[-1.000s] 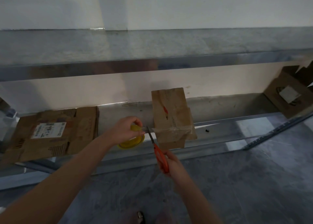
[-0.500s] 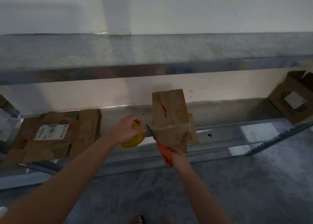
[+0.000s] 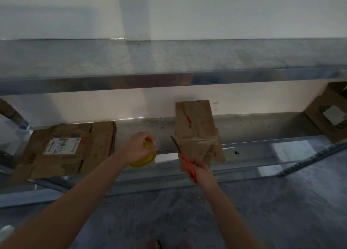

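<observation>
A small brown cardboard box [image 3: 195, 128] stands upright on the lower metal shelf [image 3: 262, 154], with clear tape across its front. My left hand [image 3: 138, 147] grips a yellow roll of clear tape [image 3: 144, 158] just left of the box; a short loose end of tape sticks out by my fingers. My right hand [image 3: 201, 170] holds orange-handled scissors [image 3: 185, 159] in front of the box's lower left corner. The dark blades point up and left, between the roll and the box.
A flattened cardboard box with a white label [image 3: 63, 151] lies on the shelf at the left. Another open box [image 3: 330, 115] leans at the far right. An upper metal shelf [image 3: 169, 60] runs overhead. A small dark bit [image 3: 237, 152] lies on the shelf. Grey floor below.
The tape strip that ran from the roll to the box is severed. My left hand has drawn the roll away to the left; the scissors' blades stand free beside the box.
</observation>
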`<state>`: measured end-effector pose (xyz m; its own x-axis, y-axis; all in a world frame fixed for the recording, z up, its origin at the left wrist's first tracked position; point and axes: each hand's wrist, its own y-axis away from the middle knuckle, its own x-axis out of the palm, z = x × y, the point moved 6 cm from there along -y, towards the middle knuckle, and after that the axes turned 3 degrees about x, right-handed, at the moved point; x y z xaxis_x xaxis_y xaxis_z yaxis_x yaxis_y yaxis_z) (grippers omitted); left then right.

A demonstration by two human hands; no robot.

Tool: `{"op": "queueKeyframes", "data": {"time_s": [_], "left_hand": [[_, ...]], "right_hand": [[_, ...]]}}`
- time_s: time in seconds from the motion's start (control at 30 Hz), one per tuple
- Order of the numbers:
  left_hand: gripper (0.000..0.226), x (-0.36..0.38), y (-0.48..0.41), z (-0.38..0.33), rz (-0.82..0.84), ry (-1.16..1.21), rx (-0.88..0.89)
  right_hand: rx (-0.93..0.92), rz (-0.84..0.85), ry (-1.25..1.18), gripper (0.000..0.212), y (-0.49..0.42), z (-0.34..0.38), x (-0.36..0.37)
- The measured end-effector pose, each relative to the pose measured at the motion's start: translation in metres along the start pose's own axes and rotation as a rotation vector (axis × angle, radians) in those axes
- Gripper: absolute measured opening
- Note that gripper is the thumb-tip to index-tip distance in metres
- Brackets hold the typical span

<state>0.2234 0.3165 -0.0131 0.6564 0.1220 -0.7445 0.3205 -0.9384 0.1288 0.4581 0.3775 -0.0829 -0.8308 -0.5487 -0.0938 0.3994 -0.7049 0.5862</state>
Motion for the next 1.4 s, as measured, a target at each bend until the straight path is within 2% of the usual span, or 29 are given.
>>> {"op": "queueKeyframes", "data": {"time_s": [0.17,0.33,0.5,0.77,0.93,1.13,1.4], "left_hand": [[0.022,-0.013,0.002,0.041,-0.070,-0.012,-0.086],[0.022,-0.025,-0.012,0.055,-0.167,-0.152,0.120],[0.027,-0.002,-0.030,0.075,-0.164,-0.112,0.138],[0.029,0.035,-0.044,0.085,-0.094,-0.249,0.204],[0.027,0.046,-0.047,0.095,0.025,-0.334,0.276],[0.021,0.059,-0.048,0.109,0.098,-0.471,0.248],[0.043,0.055,-0.035,0.102,0.068,-0.624,0.265]], "right_hand": [[-0.008,-0.026,0.060,0.017,0.001,0.002,-0.008],[-0.035,-0.035,0.062,0.018,0.004,0.002,-0.012],[-0.033,-0.058,0.068,0.021,0.000,0.000,-0.016],[-0.030,-0.074,0.099,0.018,-0.004,-0.003,-0.018],[-0.015,-0.074,0.113,0.017,-0.005,-0.004,-0.021],[-0.025,-0.052,0.107,0.018,-0.007,-0.008,-0.023],[-0.033,-0.031,0.070,0.013,-0.005,-0.009,-0.024]]}}
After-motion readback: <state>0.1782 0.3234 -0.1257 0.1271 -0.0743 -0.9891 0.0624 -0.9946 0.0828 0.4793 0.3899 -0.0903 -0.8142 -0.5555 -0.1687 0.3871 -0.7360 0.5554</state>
